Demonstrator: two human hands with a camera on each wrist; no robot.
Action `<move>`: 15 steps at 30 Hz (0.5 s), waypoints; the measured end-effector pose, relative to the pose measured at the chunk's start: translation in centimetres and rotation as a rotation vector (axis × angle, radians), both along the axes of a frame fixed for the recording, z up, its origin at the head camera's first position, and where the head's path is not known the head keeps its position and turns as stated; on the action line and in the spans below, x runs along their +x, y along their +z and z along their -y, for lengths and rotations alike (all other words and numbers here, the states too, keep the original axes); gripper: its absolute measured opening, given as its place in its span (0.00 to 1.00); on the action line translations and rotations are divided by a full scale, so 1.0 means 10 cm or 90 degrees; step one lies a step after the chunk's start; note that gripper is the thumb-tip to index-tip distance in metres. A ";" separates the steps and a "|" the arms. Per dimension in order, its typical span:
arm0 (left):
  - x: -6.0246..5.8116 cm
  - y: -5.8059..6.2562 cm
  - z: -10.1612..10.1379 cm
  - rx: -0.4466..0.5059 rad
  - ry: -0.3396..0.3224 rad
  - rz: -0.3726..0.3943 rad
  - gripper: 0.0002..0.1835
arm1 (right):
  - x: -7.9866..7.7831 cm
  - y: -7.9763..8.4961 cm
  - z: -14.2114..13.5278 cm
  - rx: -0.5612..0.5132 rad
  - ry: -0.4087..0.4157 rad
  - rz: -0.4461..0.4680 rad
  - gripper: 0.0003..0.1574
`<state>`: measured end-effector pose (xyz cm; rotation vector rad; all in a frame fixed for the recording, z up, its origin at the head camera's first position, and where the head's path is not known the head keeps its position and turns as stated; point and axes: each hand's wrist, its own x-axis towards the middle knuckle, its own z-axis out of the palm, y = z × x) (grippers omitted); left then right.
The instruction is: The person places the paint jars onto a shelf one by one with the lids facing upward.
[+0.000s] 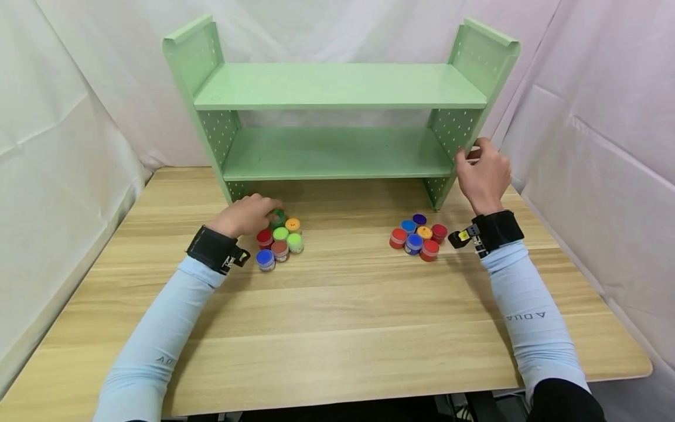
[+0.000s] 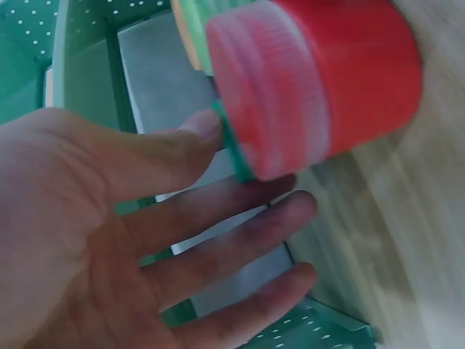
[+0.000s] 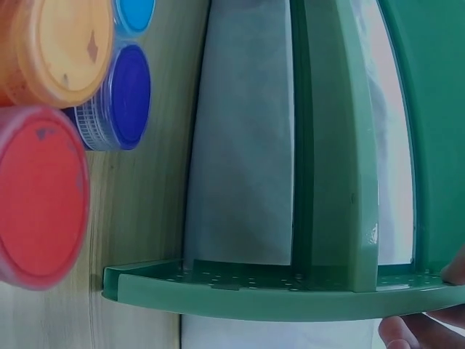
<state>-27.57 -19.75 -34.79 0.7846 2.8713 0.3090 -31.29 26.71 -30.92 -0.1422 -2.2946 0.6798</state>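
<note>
Where the left hand (image 1: 248, 214) is: at the back of the left group of jars, thumb and forefinger closed in a narrow pinch on a dark green jar (image 1: 278, 219), the other three fingers spread and nearly straight.
Dark green jar: near the shelf's left foot, partly covered by the fingers; whether its base touches the table (image 1: 337, 305), I cannot tell.
Jars beside it: one orange (image 1: 292, 225), one red (image 1: 265, 238), two light green (image 1: 280, 234) (image 1: 295, 242), one reddish brown (image 1: 280, 251) and one blue (image 1: 266, 259), clustered close together.
Right hand (image 1: 485, 176): gripping the front edge of the shelf's right side panel, thumb and fingers on opposite faces, the gap only as wide as the panel.
Shelf (image 1: 337, 153): pale green, upright at the back of the table, with two boards between side panels dotted with holes.
Right group: seven jars in red (image 1: 429, 251), blue (image 1: 413, 244) and orange (image 1: 424, 232) shades, standing in front of the shelf's right foot.
Arms: light blue sleeves (image 1: 163, 328) (image 1: 527, 310), with black straps (image 1: 208, 249) (image 1: 501, 228) around both wrists.
</note>
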 end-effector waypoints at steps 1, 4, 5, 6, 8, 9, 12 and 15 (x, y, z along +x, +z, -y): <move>-0.01 -0.01 0.00 -0.002 0.004 -0.003 0.18 | 0.00 0.00 0.00 0.000 0.000 0.000 0.27; -0.01 -0.03 0.00 -0.009 0.017 -0.011 0.19 | 0.01 0.00 0.00 0.001 0.004 0.004 0.27; -0.02 -0.04 0.00 -0.012 0.020 -0.016 0.20 | 0.01 0.00 0.00 0.002 0.005 0.006 0.27; -0.02 -0.04 0.00 -0.014 0.022 -0.021 0.21 | 0.01 0.00 0.00 0.002 0.006 0.008 0.26; -0.03 -0.05 0.00 -0.012 0.021 -0.032 0.22 | 0.01 0.00 0.00 0.002 0.006 0.009 0.26; -0.03 -0.05 0.00 -0.010 0.022 -0.035 0.22 | 0.01 0.00 0.00 0.001 0.006 0.010 0.26; -0.04 -0.06 -0.01 -0.010 0.029 -0.040 0.24 | 0.02 0.00 -0.01 0.004 0.008 0.007 0.26; -0.05 -0.07 -0.02 -0.015 0.041 -0.043 0.23 | 0.02 -0.02 -0.02 0.012 0.018 0.003 0.27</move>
